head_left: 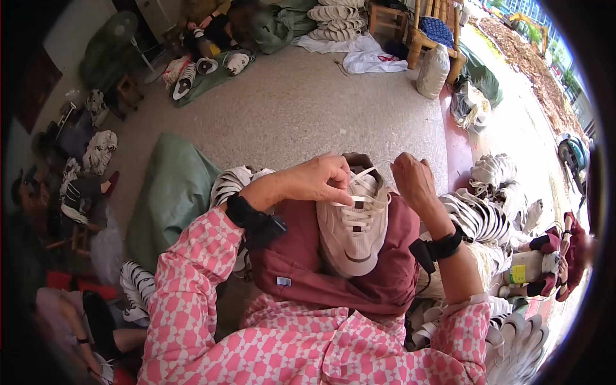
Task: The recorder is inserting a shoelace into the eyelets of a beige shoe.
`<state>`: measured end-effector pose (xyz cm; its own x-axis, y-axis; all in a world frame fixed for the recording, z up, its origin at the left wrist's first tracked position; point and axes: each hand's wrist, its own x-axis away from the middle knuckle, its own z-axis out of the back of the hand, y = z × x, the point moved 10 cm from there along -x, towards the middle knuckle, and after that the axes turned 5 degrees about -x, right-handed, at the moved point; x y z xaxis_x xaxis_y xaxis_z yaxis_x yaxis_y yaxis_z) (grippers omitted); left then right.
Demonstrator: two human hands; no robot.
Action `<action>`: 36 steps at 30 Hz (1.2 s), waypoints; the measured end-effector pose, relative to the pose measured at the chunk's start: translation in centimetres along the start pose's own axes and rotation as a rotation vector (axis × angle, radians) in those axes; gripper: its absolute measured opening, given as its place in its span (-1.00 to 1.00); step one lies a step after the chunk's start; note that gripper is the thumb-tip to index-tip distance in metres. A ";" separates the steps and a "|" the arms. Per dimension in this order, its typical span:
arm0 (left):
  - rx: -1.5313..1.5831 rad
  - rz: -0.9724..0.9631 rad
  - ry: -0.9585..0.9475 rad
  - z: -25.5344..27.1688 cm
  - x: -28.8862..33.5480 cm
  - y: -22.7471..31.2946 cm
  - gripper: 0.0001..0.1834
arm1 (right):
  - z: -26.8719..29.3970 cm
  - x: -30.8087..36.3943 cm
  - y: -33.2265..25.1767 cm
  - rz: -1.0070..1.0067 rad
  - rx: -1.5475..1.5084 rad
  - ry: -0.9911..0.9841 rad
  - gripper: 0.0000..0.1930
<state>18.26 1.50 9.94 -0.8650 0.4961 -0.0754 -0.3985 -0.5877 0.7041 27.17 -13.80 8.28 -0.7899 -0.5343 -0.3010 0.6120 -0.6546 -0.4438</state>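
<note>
A beige sneaker (351, 247) rests on the maroon cloth (289, 263) over my lap, its toe toward me. A pale shoelace (357, 227) runs in crossing rows through its eyelets, with a loose stretch near the tongue. My left hand (323, 179) reaches over the sneaker's left side, thumb and fingers pinched on the shoelace by the upper eyelets. Just right of the sneaker, apart from it, my right hand (414, 183) is raised with its fingers curled closed. What those fingers hold, if anything, is too small to make out. Black bands circle both wrists.
Stacked shoe uppers (478, 215) lie close on my right, with more (234, 183) behind my left forearm. Green cloth (170, 199) drapes at left. Other people sit working at left, far back and right. A bamboo chair (437, 38) stands at the back right.
</note>
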 end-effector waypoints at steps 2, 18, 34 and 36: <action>0.002 0.010 -0.104 -0.4 0.6 -0.1 -0.71 | -0.2 0.3 1.7 -0.039 0.093 0.022 -0.85; 0.031 -0.017 0.158 1.8 2.5 1.0 -0.85 | 2.8 3.2 -3.7 0.182 -0.580 -0.266 -0.68; 0.022 0.009 0.145 1.7 3.4 0.9 -0.71 | 3.2 2.7 -6.3 0.262 -0.501 -0.237 -0.78; -0.056 -0.031 0.165 1.7 3.5 1.0 -0.64 | 3.2 2.9 -6.4 0.274 -0.427 -0.201 -0.78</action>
<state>15.37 3.74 11.64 -0.8883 0.4060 -0.2147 -0.4384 -0.6103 0.6599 21.11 -12.81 12.95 -0.5547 -0.7740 -0.3053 0.6906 -0.2235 -0.6879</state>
